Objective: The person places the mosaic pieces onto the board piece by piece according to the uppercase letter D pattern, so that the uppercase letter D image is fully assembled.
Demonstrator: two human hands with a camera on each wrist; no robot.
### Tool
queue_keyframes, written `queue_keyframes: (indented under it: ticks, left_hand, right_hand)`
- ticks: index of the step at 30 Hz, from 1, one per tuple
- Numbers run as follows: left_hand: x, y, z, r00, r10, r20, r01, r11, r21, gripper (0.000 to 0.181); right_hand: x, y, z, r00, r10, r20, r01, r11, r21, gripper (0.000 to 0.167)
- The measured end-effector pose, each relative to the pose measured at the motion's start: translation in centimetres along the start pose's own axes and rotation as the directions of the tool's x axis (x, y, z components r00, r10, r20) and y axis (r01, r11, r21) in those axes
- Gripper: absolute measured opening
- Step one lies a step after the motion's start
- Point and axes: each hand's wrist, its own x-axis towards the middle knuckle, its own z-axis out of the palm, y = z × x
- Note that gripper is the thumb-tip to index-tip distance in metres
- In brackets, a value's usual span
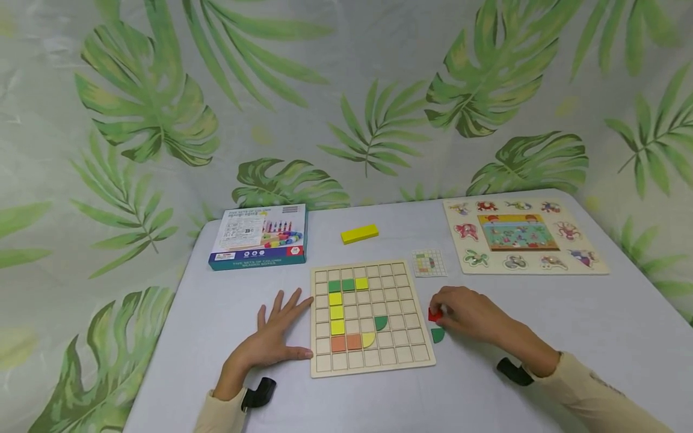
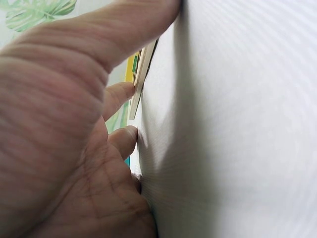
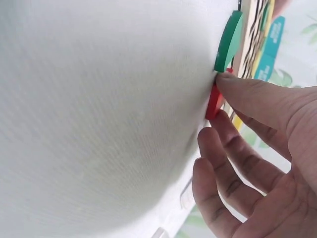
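Note:
A square wooden grid board (image 1: pixel 397 355) lies mid-table, bearing green, yellow and orange square tiles plus a yellow and a green quarter-round tile (image 1: pixel 381 323). My left hand (image 1: pixel 271 337) has its fingers spread, with thumb and a fingertip touching the board's left edge. Right of the board, my right hand (image 1: pixel 470 313) pinches a red tile (image 1: pixel 434 315) between thumb and index finger; in the right wrist view the red tile (image 3: pixel 214 101) is down at the cloth. Beside it lies a loose green quarter-round tile (image 1: pixel 437 335), also seen near the thumb in the right wrist view.
A small pattern card (image 1: pixel 429 263) lies off the board's upper right corner. Behind the board is a yellow block (image 1: pixel 360 234). A boxed bead set (image 1: pixel 260 237) sits back left, and a sea-animal peg puzzle (image 1: pixel 520 237) back right. A leaf-print cloth hangs behind.

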Motion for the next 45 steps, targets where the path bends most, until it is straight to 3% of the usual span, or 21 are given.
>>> queue_keyframes:
  ticks: [12, 27, 40, 45]
  left_hand:
    - [0.2, 0.1, -0.1, 1.0, 0.001, 0.008, -0.001, 1.0, 0.001, 0.106]
    - [0.1, 0.2, -0.2, 1.0, 0.01, 0.008, -0.01, 1.0, 0.0, 0.106]
    - [0.1, 0.0, -0.1, 1.0, 0.004, 0.003, -0.004, 1.0, 0.013, 0.106]
    - [0.0, 0.0, 0.0, 1.0, 0.003, -0.001, -0.003, 1.0, 0.003, 0.106]
  right_hand:
    - [2.1, -0.8, -0.6, 0.999, -0.005, -0.049, 0.006, 0.999, 0.035, 0.013]
    - [6.7, -5.4, 1.2, 0.994, -0.103, 0.037, 0.1, 0.991, 0.09, 0.008]
    - [7.1, -6.0, 1.9, 0.984, -0.179, -0.019, 0.179, 0.983, 0.032, 0.008]
    - [6.8, -6.2, 2.1, 0.986, -0.163, -0.025, 0.163, 0.987, -0.013, 0.012]
